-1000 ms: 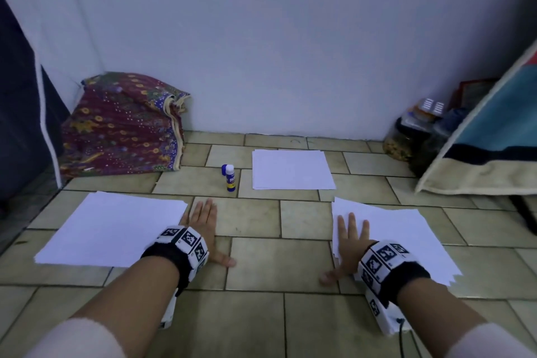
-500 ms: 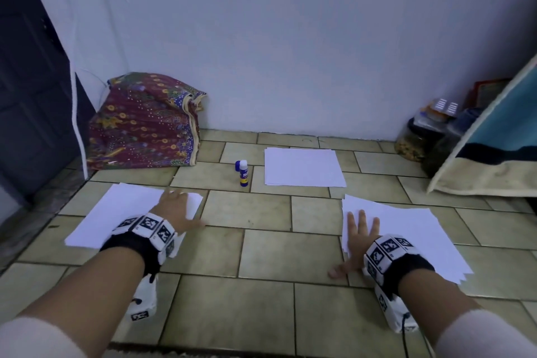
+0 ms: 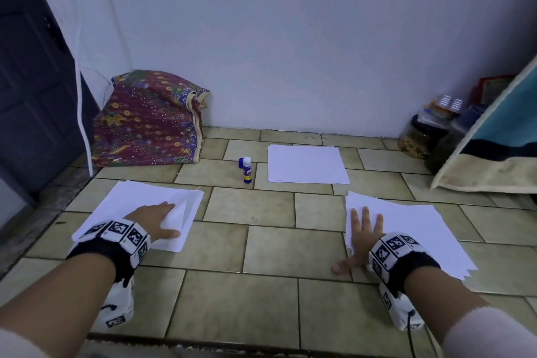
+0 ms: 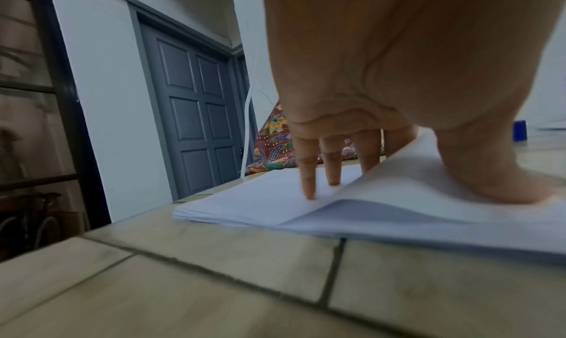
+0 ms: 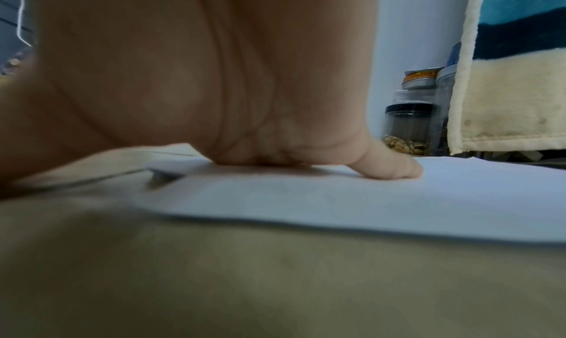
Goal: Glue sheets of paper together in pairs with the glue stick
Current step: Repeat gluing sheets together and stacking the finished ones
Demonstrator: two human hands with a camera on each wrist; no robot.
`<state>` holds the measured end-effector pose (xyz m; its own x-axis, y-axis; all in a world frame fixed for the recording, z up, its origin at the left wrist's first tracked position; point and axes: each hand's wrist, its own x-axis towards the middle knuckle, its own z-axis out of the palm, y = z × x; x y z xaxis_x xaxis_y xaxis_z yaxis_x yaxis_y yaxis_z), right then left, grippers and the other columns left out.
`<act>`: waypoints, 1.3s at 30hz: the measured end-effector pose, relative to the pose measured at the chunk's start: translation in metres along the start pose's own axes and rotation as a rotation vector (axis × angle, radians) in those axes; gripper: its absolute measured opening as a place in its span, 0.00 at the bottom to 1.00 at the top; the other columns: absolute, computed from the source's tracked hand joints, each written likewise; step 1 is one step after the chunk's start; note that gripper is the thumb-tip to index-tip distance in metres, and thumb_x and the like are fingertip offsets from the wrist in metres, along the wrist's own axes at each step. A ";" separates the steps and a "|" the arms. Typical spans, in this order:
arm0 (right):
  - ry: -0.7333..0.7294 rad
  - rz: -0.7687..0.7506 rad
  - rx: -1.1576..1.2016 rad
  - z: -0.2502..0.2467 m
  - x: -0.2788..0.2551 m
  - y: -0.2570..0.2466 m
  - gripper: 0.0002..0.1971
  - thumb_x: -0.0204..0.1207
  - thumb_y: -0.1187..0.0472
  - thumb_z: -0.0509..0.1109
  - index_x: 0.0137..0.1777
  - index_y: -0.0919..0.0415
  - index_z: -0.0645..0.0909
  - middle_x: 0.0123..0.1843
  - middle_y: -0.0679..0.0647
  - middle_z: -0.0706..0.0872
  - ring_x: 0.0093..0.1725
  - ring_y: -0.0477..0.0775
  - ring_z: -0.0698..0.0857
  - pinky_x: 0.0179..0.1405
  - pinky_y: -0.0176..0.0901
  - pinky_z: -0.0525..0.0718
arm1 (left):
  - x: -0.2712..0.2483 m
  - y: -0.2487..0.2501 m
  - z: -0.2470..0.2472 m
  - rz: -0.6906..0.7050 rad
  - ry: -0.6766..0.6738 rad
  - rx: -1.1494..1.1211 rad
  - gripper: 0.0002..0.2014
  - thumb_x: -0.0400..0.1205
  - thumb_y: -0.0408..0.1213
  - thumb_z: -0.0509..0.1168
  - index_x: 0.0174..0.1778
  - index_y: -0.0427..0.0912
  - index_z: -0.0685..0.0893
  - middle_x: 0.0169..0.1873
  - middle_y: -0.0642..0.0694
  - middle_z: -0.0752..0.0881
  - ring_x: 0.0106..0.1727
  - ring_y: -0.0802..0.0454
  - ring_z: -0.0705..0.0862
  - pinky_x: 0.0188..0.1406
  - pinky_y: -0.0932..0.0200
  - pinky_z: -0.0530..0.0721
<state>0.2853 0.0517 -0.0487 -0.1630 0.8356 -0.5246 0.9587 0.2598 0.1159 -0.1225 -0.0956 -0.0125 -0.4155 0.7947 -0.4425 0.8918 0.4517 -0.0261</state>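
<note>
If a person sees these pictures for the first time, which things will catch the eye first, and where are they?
First come the three white paper stacks on the tiled floor: the left stack, where the left hand lifts the top sheet's near corner, the right stack under the flat right hand, and the far stack near the wall. Between them the glue stick stands upright, and the patterned cloth bundle lies in the left corner.

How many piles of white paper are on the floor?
3. One pile of white paper lies under the left hand, one pile under the right hand, and one by the wall, right of the blue-and-white glue stick.
</note>
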 end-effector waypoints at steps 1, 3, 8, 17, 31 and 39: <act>-0.001 0.000 0.004 0.001 0.000 0.000 0.79 0.46 0.20 0.70 0.78 0.63 0.21 0.81 0.66 0.25 0.78 0.76 0.27 0.79 0.70 0.39 | 0.000 0.001 -0.001 0.000 0.014 -0.010 0.40 0.83 0.60 0.57 0.85 0.46 0.48 0.83 0.47 0.59 0.80 0.48 0.66 0.75 0.59 0.64; -0.003 0.003 0.019 0.001 -0.001 0.001 0.78 0.49 0.22 0.72 0.78 0.62 0.21 0.81 0.65 0.25 0.77 0.77 0.27 0.79 0.70 0.39 | 0.000 0.002 -0.004 -0.010 0.020 -0.031 0.38 0.84 0.58 0.57 0.85 0.44 0.52 0.80 0.45 0.67 0.77 0.47 0.70 0.72 0.57 0.69; -0.014 0.009 0.016 0.000 -0.004 0.001 0.77 0.51 0.23 0.73 0.78 0.62 0.21 0.81 0.65 0.25 0.77 0.77 0.26 0.79 0.69 0.39 | -0.010 0.014 -0.021 -0.098 0.178 0.052 0.16 0.85 0.44 0.58 0.67 0.42 0.74 0.54 0.46 0.84 0.49 0.49 0.83 0.42 0.60 0.79; 0.006 0.022 -0.044 0.004 0.009 0.002 0.80 0.45 0.17 0.67 0.77 0.63 0.19 0.80 0.67 0.24 0.79 0.73 0.27 0.78 0.70 0.38 | -0.052 0.162 -0.030 0.151 0.136 0.070 0.13 0.83 0.41 0.61 0.60 0.41 0.80 0.54 0.45 0.84 0.56 0.48 0.83 0.44 0.61 0.74; -0.079 0.008 -0.008 -0.027 -0.014 0.006 0.64 0.62 0.23 0.64 0.83 0.55 0.29 0.84 0.58 0.33 0.83 0.70 0.40 0.80 0.64 0.50 | -0.034 0.191 -0.015 0.358 -0.083 0.172 0.36 0.77 0.48 0.73 0.79 0.45 0.67 0.73 0.41 0.67 0.70 0.42 0.74 0.60 0.50 0.80; -0.050 -0.038 -0.055 -0.052 -0.022 0.006 0.49 0.74 0.27 0.54 0.84 0.58 0.42 0.85 0.59 0.48 0.83 0.59 0.56 0.78 0.53 0.58 | -0.016 0.174 -0.005 0.431 -0.075 0.093 0.40 0.73 0.41 0.77 0.79 0.52 0.63 0.78 0.45 0.57 0.79 0.43 0.58 0.68 0.44 0.76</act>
<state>0.2827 0.0600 0.0076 -0.1861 0.7996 -0.5709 0.9376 0.3183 0.1402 0.0388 -0.0277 -0.0049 0.0088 0.8691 -0.4946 0.9943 0.0447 0.0963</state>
